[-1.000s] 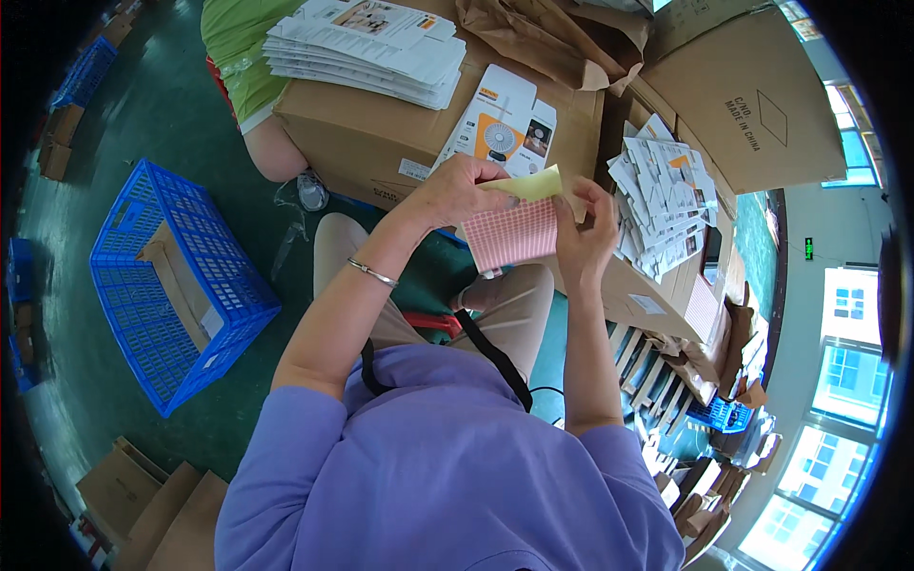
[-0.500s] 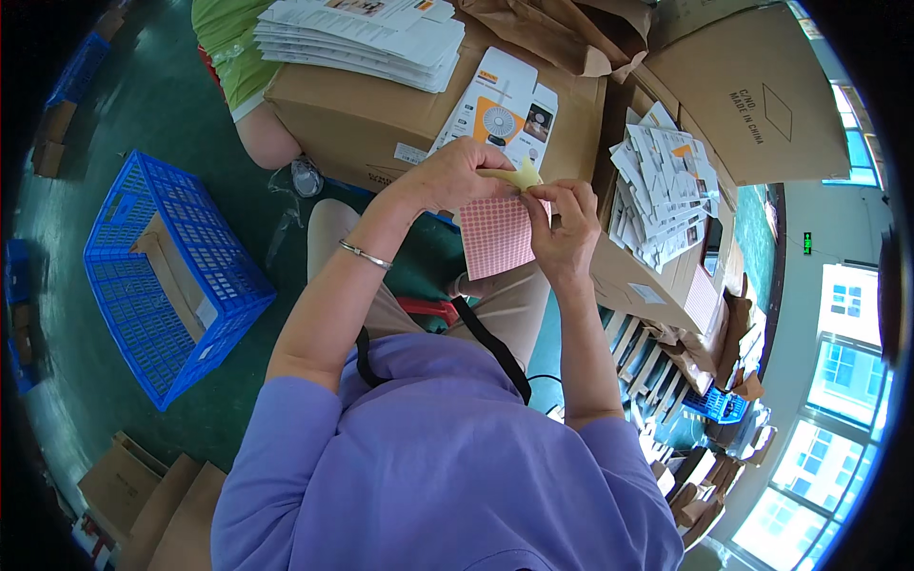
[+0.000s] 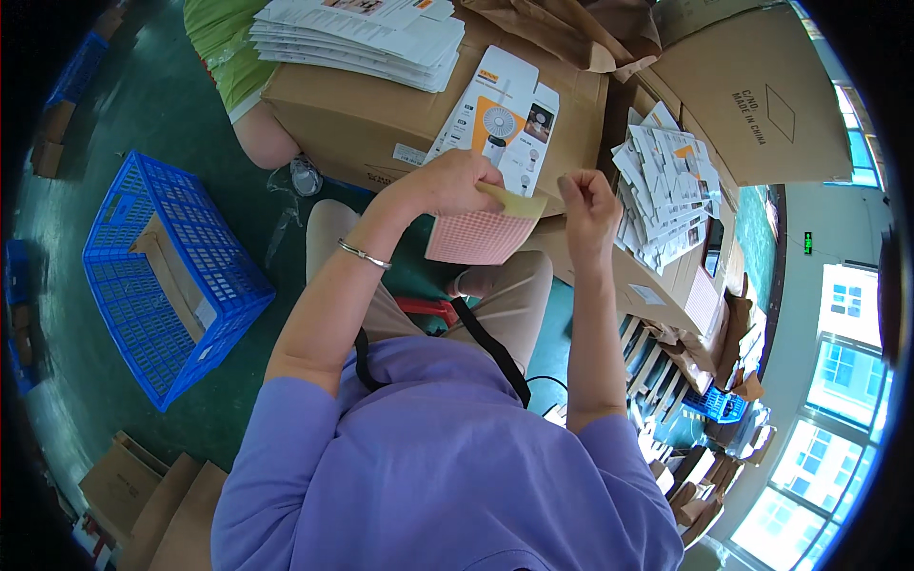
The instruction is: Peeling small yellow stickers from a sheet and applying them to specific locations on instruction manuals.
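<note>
My left hand [image 3: 455, 183] grips a sheet of small pink stickers [image 3: 479, 236] by its edge. The sheet's yellowish backing curls over at the top, and it hangs above my knees. Apart from it, to the right, my right hand [image 3: 596, 211] is closed with fingertips pinched together; whatever they hold is too small to make out. Just beyond my hands, a flattened white carton with a handheld fan printed on it [image 3: 499, 116] lies on a large brown cardboard box [image 3: 328, 107].
A stack of flat white cartons [image 3: 362, 48] sits far left on the box; a loose pile of cartons [image 3: 662, 186] lies right. A blue plastic crate [image 3: 181, 276] stands on the floor at left. Another person's green garment [image 3: 221, 48] shows beyond.
My right hand has come away from the sticker sheet and moved right. The sheet, still in my left hand, has swung left and tilted flatter.
</note>
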A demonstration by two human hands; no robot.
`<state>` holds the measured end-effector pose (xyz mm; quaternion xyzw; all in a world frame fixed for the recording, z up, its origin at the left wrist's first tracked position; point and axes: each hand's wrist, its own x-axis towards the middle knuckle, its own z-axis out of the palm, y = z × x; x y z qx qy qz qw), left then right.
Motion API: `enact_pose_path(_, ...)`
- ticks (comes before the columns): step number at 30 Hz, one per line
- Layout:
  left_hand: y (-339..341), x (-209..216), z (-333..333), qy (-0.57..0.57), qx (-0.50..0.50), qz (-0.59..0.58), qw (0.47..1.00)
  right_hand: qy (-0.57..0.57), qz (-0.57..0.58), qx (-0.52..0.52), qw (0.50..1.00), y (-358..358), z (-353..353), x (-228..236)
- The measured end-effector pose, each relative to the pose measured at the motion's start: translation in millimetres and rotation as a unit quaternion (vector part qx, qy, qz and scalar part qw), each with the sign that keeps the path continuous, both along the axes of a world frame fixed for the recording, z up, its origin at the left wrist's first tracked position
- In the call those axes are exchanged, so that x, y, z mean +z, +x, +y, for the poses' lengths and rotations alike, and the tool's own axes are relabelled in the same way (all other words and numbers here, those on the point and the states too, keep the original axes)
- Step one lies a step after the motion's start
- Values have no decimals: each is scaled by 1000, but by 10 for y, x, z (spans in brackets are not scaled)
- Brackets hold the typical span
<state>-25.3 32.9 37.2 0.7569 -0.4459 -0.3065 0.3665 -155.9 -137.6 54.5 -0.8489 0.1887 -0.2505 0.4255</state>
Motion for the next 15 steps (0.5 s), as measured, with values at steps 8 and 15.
enact_pose_path(8,103,-436,-213,-59,-41,-135,988,182,111,52,976,500,-499,-659)
enact_pose_path(15,155,-536,-262,-36,-13,-104,994,-45,168,92,980,651,-503,-769)
